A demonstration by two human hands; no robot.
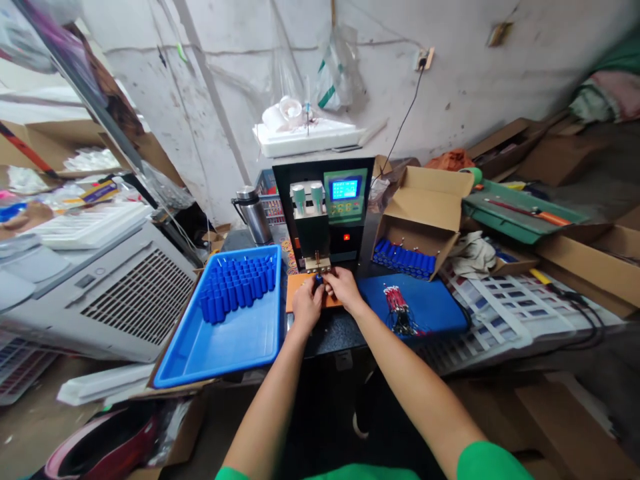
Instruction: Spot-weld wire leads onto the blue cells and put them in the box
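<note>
At the spot welder (310, 220), a small blue cylindrical battery cell (319, 280) sits just under the electrode tips (318, 261). My left hand (307, 303) closes its thumb and fingers on the cell from the left. From the right, my right hand (343, 287) pinches close beside the cell's end; what its fingertips hold is too small to make out. Beneath both hands lies an orange board (296, 285). On the left, a blue tray (240, 350) bears many upright blue cells (235, 287). Red and black wire leads (397, 307) lie on a blue pad (440, 307) at right.
An open cardboard box (423, 200) with more blue cells (405, 259) stands right of the welder. Behind the tray is a steel flask (254, 217). A white foam lid (310, 139) rests on top of the welder. A grey air cooler (125, 287) borders the left side.
</note>
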